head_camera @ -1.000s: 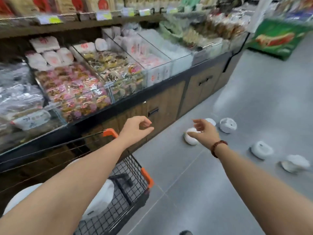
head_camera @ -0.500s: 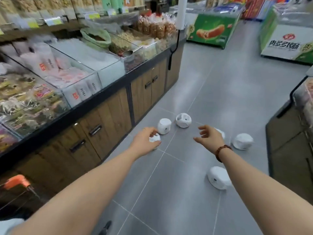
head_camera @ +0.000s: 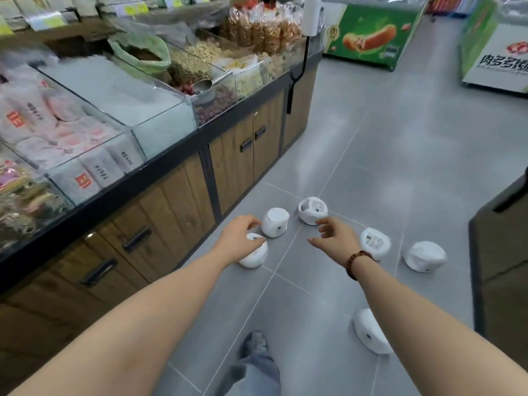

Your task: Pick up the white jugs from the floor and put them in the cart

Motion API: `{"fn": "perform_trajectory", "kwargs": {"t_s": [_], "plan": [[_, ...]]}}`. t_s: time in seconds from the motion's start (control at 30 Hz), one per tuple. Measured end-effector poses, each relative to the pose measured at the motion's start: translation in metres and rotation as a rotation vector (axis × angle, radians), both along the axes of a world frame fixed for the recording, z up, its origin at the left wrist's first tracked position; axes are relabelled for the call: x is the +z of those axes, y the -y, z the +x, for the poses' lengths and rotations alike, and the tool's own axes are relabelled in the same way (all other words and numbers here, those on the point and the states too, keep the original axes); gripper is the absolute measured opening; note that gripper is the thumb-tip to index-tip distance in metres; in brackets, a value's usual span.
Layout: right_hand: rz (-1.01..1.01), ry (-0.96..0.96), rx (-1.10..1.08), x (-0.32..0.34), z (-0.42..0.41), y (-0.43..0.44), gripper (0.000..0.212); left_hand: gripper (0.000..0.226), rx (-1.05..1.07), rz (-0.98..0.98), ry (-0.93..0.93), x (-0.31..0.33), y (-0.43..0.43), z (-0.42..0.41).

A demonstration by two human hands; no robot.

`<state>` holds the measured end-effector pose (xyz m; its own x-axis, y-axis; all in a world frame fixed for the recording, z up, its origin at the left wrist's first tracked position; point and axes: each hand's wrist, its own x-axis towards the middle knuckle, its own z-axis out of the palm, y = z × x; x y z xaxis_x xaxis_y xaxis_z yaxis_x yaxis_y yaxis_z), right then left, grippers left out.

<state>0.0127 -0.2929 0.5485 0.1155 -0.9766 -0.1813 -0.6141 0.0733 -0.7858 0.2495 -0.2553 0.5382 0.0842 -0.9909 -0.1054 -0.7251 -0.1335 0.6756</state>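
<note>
Several white jugs lie scattered on the grey tiled floor. My left hand [head_camera: 240,237] hovers over the nearest-left jug [head_camera: 255,254], fingers loosely curled and holding nothing. Another jug [head_camera: 275,222] stands just beyond it. My right hand [head_camera: 333,238] reaches out with relaxed, spread fingers, empty, just short of a jug with a label [head_camera: 312,210]. More jugs lie to the right [head_camera: 375,242] [head_camera: 425,256] and one close under my right forearm [head_camera: 370,331]. The cart is out of view.
A long shop counter [head_camera: 177,195] with wooden cabinet doors and glass bins of packaged food runs along the left. A dark cabinet [head_camera: 503,267] stands at the right edge. Green freezers [head_camera: 371,32] stand far back. My shoe [head_camera: 255,342] is on the floor below.
The view swung right from the cart to the floor aisle. Both hands moved forward and down toward the jugs. The cart has left the view.
</note>
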Motion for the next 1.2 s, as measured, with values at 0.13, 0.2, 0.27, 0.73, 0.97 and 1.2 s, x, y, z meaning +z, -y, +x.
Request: {"fn": "perform_trajectory", "kwargs": {"t_s": [0.13, 0.2, 0.27, 0.73, 0.97, 1.2], "plan": [[0.016, -0.051, 0.050, -0.015, 0.025, 0.079, 0.044, 0.045, 0.055, 0.014, -0.039, -0.019, 0.071, 0.025], [0.041, -0.058, 0.098, -0.022, 0.040, 0.117, 0.045, 0.048, 0.078, 0.057, -0.040, -0.027, 0.102, 0.038], [0.055, -0.067, 0.137, -0.027, 0.053, 0.150, 0.045, 0.051, 0.095, 0.102, -0.025, -0.033, 0.130, 0.050], [0.227, -0.203, 0.525, -0.106, 0.110, 0.381, 0.044, 0.058, 0.483, 0.303, -0.108, -0.108, 0.263, 0.097], [0.385, -0.282, 0.682, -0.177, 0.136, 0.461, 0.043, 0.057, 0.810, 0.414, -0.233, -0.176, 0.303, 0.086], [0.490, -0.360, 0.779, -0.288, 0.170, 0.491, 0.049, 0.056, 0.989, 0.569, -0.355, -0.286, 0.304, 0.084]]}}
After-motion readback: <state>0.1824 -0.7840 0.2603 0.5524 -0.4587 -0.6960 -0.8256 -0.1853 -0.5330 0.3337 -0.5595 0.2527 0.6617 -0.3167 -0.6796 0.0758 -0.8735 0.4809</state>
